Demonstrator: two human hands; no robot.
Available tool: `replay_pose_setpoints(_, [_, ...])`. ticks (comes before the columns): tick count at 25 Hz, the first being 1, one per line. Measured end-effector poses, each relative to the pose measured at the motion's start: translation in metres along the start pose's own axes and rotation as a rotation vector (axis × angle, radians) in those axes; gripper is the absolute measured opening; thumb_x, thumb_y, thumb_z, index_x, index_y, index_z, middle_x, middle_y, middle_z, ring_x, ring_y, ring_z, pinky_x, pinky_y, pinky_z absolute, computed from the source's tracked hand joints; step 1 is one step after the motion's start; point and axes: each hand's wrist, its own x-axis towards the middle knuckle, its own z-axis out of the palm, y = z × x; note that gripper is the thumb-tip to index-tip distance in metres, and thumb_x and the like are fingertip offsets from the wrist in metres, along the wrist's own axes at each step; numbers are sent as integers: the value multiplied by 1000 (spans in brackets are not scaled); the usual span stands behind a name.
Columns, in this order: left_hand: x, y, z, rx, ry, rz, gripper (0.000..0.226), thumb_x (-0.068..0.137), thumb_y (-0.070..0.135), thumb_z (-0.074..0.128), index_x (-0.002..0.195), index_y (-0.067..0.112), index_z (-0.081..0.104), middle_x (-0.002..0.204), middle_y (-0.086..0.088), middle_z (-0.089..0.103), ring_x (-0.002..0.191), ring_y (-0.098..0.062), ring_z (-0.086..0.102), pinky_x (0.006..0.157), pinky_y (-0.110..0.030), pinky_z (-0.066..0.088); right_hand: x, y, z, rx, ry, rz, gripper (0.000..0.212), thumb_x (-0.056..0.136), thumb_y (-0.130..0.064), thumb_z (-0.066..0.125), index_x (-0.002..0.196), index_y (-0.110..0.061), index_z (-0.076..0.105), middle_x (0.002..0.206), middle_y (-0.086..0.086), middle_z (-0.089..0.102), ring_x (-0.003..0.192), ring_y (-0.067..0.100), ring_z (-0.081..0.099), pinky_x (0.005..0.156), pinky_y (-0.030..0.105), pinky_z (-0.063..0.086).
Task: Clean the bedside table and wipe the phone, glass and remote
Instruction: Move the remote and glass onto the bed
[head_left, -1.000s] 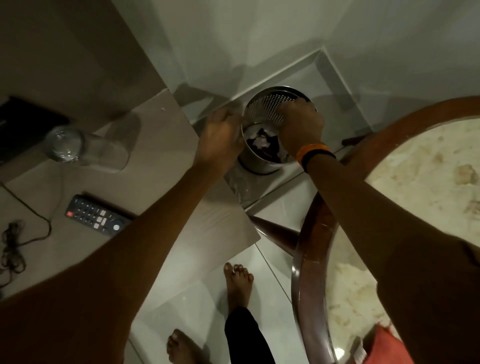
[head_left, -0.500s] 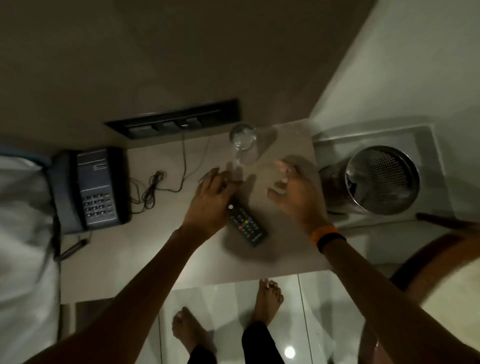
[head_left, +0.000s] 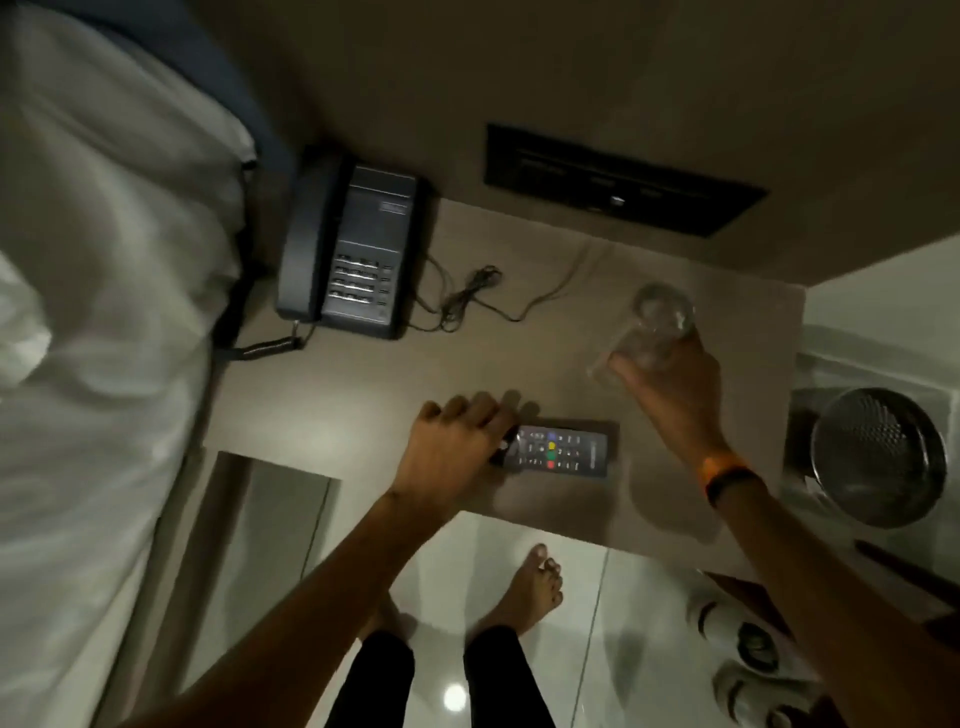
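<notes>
On tabletop (head_left: 363, 395) I clamp left hand (head_left: 452, 447) on remote (head_left: 563, 449), right hand (head_left: 670, 384) round glass (head_left: 652, 327); better lift glass straight, slippery, keep clear of phone (head_left: 353, 249).

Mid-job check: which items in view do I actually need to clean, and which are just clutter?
Job items: bedside table; phone; remote, gripped by left hand; glass, gripped by right hand.

Just lying about: metal bin; loose cable; wall switch panel; bed.
</notes>
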Motion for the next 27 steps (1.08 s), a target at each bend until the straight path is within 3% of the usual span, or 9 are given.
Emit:
replay_pose_setpoints(3, [-108,-39,-37,-358,73,-489,54,75,61,65,117,28,58,99,7,75,75,-19,74,57,-30,56,-71,-48,33,-121,-320,-145,35,75,-37,82,101,-25,61,81,-10,70,77,14,71,63,21,52])
replay_pose_setpoints(6, [-221,-75,-74,-799,325,-1022,55,77,37,84,116,38,45,94,10,76,75,-13,75,63,-31,58,-152,-132,96,-236,-588,-303,41,74,-38,82,100,-35,51,85,-9,67,79,13,67,64,17,48])
replay_pose_setpoints(9, [-325,-114,-118,-857,703,-1401,73,81,19,84,133,37,37,88,15,72,63,-5,72,59,-18,53,-246,-238,159,-354,-805,-556,42,77,-52,76,104,-38,48,89,-15,56,79,2,54,67,14,38])
replay_pose_setpoints(11, [-399,-145,-145,-699,810,-1584,83,86,29,78,149,38,26,78,14,69,56,-14,67,61,-32,52,-306,-308,204,-398,-886,-758,44,77,-59,71,107,-33,52,92,-14,53,86,10,58,72,21,40])
replay_pose_setpoints(13, [-462,-182,-163,-464,776,-1703,85,88,45,69,154,44,16,71,7,69,61,-27,65,64,-36,52,-357,-368,249,-346,-942,-881,51,76,-62,68,110,-26,55,99,-7,58,92,17,61,76,25,43])
replay_pose_setpoints(16, [-527,-236,-166,-342,737,-1783,79,81,60,52,152,42,23,86,-9,75,72,-37,69,69,-40,58,-411,-432,319,-361,-910,-987,62,76,-63,67,120,-20,59,116,2,62,103,23,63,82,27,39])
replay_pose_setpoints(20, [-557,-286,-149,-429,687,-1785,75,87,51,62,153,33,32,101,-11,76,87,-38,70,77,-38,52,-442,-477,386,-425,-897,-1011,59,78,-60,65,117,-15,63,119,5,66,111,26,62,86,31,38])
replay_pose_setpoints(24, [-558,-295,-122,-467,791,-1802,73,88,42,65,152,31,33,98,-5,75,76,-23,62,72,-30,46,-440,-482,408,-460,-897,-995,56,77,-59,65,113,-16,64,114,2,66,107,24,61,85,33,42])
replay_pose_setpoints(27, [-554,-292,-112,-426,822,-1807,71,88,46,63,152,33,34,104,-7,71,83,-25,64,75,-33,48,-437,-481,411,-463,-894,-999,60,77,-66,63,115,-19,62,116,2,63,110,24,61,91,36,45])
